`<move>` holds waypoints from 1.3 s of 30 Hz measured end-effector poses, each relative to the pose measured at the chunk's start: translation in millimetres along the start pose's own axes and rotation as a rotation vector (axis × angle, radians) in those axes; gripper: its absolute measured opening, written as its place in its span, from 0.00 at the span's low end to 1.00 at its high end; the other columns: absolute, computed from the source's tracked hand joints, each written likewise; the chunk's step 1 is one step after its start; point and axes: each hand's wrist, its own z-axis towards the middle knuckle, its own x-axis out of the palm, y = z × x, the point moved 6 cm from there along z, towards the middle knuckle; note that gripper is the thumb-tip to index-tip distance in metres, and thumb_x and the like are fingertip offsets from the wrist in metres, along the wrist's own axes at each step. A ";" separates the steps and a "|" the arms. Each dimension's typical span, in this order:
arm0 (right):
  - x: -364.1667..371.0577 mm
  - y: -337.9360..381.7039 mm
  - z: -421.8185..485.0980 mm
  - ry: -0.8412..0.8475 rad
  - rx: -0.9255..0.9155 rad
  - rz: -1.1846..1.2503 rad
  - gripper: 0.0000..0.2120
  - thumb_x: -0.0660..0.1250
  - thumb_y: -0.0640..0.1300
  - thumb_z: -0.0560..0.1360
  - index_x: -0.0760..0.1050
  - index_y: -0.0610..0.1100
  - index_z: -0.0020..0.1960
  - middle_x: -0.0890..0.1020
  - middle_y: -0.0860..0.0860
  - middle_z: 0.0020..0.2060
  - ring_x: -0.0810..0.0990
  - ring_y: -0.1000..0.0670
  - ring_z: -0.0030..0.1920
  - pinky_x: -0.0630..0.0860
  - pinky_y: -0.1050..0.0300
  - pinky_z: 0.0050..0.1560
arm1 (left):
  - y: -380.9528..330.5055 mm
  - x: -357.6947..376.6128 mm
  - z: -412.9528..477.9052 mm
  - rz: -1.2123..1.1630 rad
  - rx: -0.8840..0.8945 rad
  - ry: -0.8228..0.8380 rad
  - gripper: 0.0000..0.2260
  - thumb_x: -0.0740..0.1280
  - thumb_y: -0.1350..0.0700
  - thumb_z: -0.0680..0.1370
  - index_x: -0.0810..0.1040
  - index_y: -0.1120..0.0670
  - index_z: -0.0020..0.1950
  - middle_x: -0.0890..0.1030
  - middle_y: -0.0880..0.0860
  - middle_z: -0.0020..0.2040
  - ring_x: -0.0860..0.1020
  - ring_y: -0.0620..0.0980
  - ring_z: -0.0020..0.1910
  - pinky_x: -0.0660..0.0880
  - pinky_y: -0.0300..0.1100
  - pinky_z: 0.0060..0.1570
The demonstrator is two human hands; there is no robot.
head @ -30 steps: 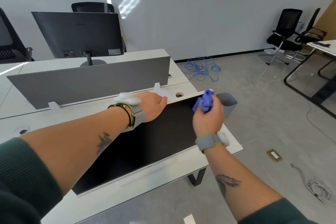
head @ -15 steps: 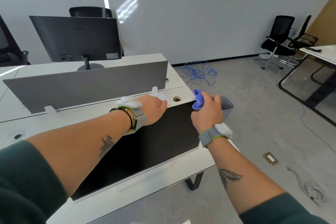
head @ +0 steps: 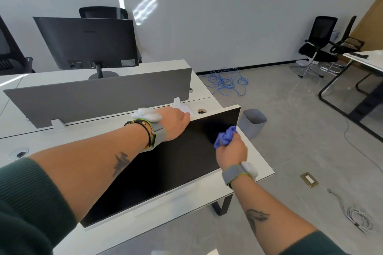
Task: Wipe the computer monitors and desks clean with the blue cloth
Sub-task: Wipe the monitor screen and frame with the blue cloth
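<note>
Fingers of right hand [head: 232,153] were balled tight round the blue cloth [head: 224,136], pressing it on the right end of the monitor [head: 165,172] screen, while left hand [head: 176,123] hooked the top edge, fingertips hidden, probably bracing the tilted panel on the desk [head: 257,163].

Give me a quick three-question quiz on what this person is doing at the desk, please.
1. True or false: the right hand grips the blue cloth against the screen.
2. What does the left hand hold? A) the top edge of the near monitor B) a keyboard C) a mug
3. Fill the gap: the tangled cable on the floor is ____ in colour.

Key: 1 true; 2 A; 3 blue.
</note>
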 end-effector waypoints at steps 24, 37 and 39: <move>31.5 33.6 -47.4 0.071 -0.649 -0.454 0.41 0.73 0.38 0.68 0.59 0.42 0.77 0.71 0.46 0.51 0.72 0.47 0.32 0.68 0.57 0.29 | 3.7 2.0 0.3 0.000 -0.029 -0.015 0.15 0.48 0.54 0.87 0.69 0.58 0.67 0.77 0.58 0.58 0.78 0.59 0.55 0.73 0.46 0.48; 9.7 95.8 -36.1 0.121 -0.669 -0.718 0.32 0.71 0.44 0.68 0.65 0.50 0.70 0.69 0.47 0.56 0.77 0.42 0.40 0.65 0.56 0.34 | 2.9 6.1 -2.2 0.057 -0.001 -0.007 0.15 0.49 0.54 0.87 0.68 0.57 0.69 0.76 0.58 0.60 0.77 0.58 0.56 0.76 0.48 0.53; -6.9 90.6 -18.3 0.094 -0.579 -0.797 0.30 0.70 0.46 0.68 0.65 0.52 0.68 0.68 0.47 0.56 0.78 0.41 0.43 0.66 0.54 0.36 | 0.9 5.9 -2.8 0.035 0.009 -0.011 0.16 0.49 0.54 0.86 0.66 0.57 0.71 0.76 0.57 0.59 0.76 0.57 0.51 0.73 0.46 0.47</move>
